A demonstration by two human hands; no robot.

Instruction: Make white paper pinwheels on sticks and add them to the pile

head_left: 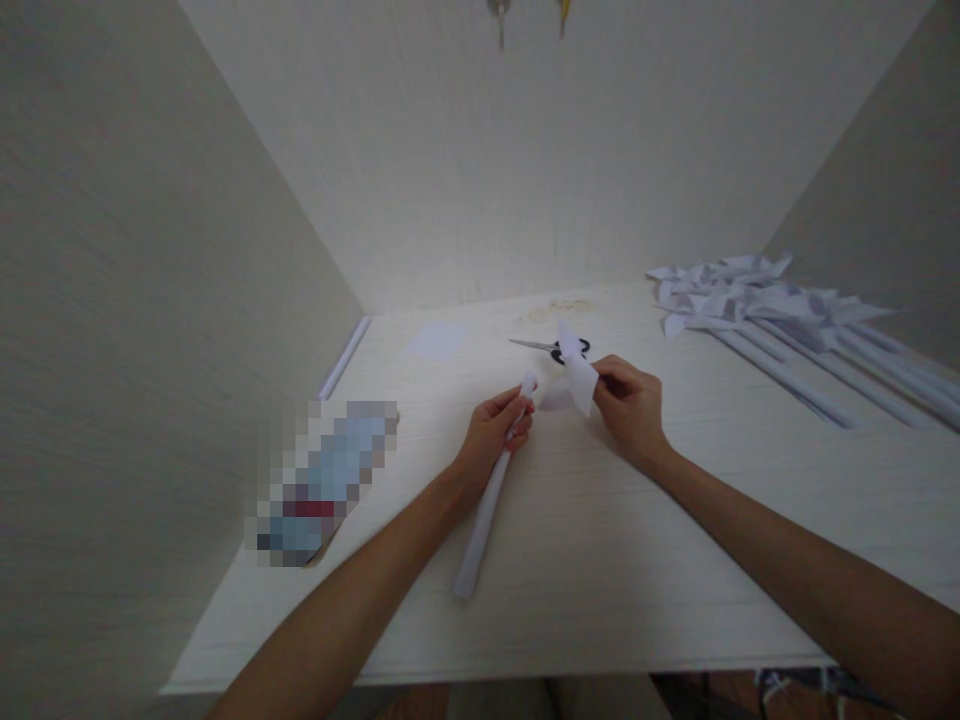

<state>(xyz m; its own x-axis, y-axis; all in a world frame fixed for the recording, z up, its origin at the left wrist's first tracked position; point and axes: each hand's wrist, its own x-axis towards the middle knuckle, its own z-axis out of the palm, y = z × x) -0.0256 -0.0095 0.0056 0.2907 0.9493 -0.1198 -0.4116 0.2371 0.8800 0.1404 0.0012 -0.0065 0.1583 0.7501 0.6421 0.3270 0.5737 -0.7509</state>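
Assembly step, by look: left hand (491, 430) grip closed on tube (484, 505), right hand (630, 405) pinching paper (577, 372) just beside tube tip; next likely needs aligning paper onto tip

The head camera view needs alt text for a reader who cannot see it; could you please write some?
A person's left hand grips a rolled white paper stick while the right hand holds a folded white paper piece at its top end, above a pale table. Scissors lie just behind, and finished paper pinwheels lie at the far right.
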